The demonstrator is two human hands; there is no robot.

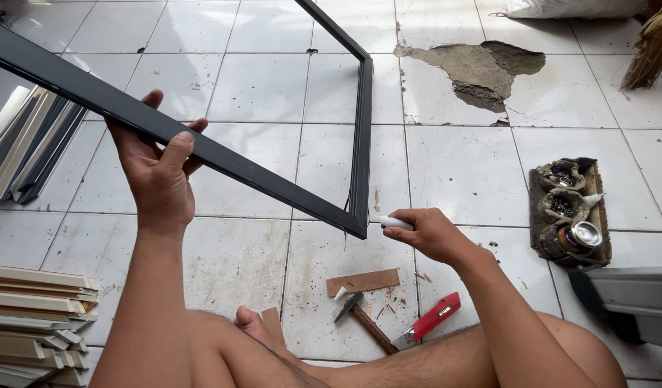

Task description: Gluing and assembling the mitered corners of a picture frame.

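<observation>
Two hands on the job: our left hand is clamped around the near rail of the black frame, holding it tilted up off the floor. Our right hand is closed on a small white tube, nozzle touching the frame's near corner, where the mitre joint sits.

Doing this step well, as we judge it:
- Keep the left grip firm and the corner steady; any wobble will smear what comes out of the tube.
- Keep the nozzle right on the joint line, light squeeze, thin bead. Excess would show on the black finish.
- Thumb over the rail as it is now looks fine; more support closer to the corner would cut flex, since the frame is long and thin.

Around us on the floor: hammer and red cutter just in front of our legs, a wood scrap beside them, moulding sticks stacked at left, more of them further up. A tray of small tins lies to the right, near a broken patch of tile.
</observation>
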